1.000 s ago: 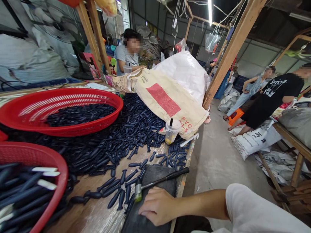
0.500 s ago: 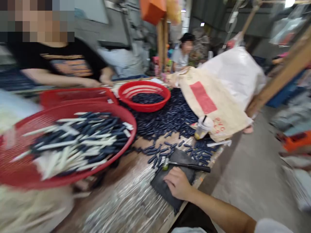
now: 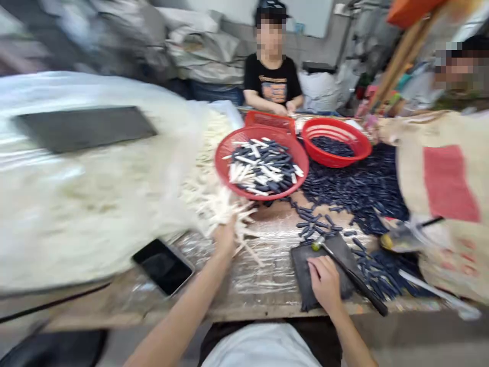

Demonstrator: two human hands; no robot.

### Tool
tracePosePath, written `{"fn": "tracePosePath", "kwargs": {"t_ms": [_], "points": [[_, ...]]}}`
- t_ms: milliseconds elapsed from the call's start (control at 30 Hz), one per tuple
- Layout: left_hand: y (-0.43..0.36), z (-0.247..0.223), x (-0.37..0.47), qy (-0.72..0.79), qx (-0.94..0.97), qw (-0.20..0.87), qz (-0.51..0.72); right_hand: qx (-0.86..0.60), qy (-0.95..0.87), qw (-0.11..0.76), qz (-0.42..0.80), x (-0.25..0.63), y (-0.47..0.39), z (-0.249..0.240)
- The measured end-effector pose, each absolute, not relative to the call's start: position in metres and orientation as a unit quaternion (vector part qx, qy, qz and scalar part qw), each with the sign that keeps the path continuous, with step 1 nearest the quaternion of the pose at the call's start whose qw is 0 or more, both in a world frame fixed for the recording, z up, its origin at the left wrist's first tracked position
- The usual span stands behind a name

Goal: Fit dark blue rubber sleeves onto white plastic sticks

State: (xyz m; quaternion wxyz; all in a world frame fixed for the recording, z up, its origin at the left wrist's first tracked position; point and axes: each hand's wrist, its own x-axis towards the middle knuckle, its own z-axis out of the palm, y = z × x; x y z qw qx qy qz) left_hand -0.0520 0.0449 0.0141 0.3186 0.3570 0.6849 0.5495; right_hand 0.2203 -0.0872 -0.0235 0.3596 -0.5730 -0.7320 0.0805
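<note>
My left hand (image 3: 224, 238) reaches into a loose heap of thin white plastic strips (image 3: 219, 208); motion blur and the strips hide its fingers. On a dark rubber pad (image 3: 303, 285) at the table's front edge rests my right hand (image 3: 324, 279), its fingers curled under. Whatever they pinch, if anything, is hidden. Right beside it, a hammer (image 3: 351, 275) with a black handle lies slanted across the pad. Small dark blue tapered pieces (image 3: 311, 221) are scattered beyond the pad. A red basket (image 3: 221, 168) holds a mix of dark pieces and white strips.
A big clear bag (image 3: 114, 204) of pale material fills the left, with a dark slab (image 3: 87, 127) on top. A phone (image 3: 163, 266) lies nearby. Farther back are a red colander (image 3: 362, 148) and a co-worker (image 3: 273, 84). A printed sack (image 3: 451, 183) and a drink cup (image 3: 405, 238) stand right.
The view has swung left. My left hand is now visible at the white strips; it was out of sight before. My right hand stays on the pad beside the hammer.
</note>
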Motion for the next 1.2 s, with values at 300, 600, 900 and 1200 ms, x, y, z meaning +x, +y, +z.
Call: {"fn": "tracePosePath", "kwargs": {"t_ms": [300,600,900,1200], "points": [[0.035,0.024,-0.125,0.716,0.509,0.307,0.365,-0.518,-0.772,0.368,0.027,0.232,-0.081,-0.035],[0.155,0.067,-0.282,0.789,0.575,0.1,0.192,-0.514,-0.776,0.366,0.0,0.229,-0.08,-0.031],[0.184,0.053,-0.346,0.72,0.69,0.077,0.002,-0.523,-0.774,0.356,-0.007,0.239,-0.08,-0.053],[0.206,0.037,-0.342,0.685,0.697,0.125,-0.169,-0.581,-0.731,0.354,0.038,0.223,-0.086,-0.037]]}}
